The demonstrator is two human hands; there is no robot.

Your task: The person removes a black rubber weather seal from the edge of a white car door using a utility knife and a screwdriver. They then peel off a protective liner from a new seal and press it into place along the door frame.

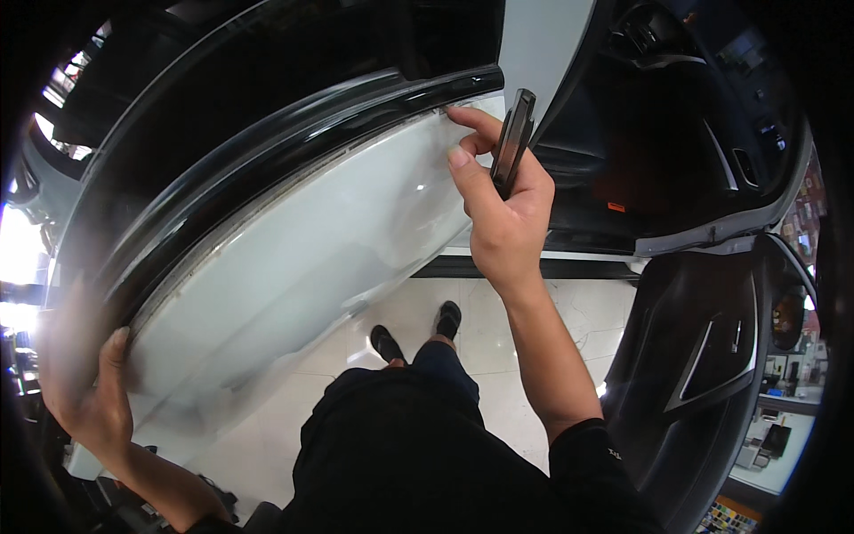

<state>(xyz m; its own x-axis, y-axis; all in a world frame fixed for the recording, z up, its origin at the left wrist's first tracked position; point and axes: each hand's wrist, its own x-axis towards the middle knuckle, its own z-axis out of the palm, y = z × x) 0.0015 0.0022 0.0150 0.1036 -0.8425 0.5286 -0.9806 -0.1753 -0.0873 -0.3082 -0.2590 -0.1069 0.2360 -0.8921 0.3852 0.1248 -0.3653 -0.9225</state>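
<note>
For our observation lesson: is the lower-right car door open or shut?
Open: the car door stands out from the sill, its inside showing.

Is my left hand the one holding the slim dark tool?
No, the slim dark tool is in your right hand, while your left hand is at the left end of the white door panel.

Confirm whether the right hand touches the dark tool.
Touching: the head view shows the dark tool held in the right hand, its lower end beside the thumb.
</note>
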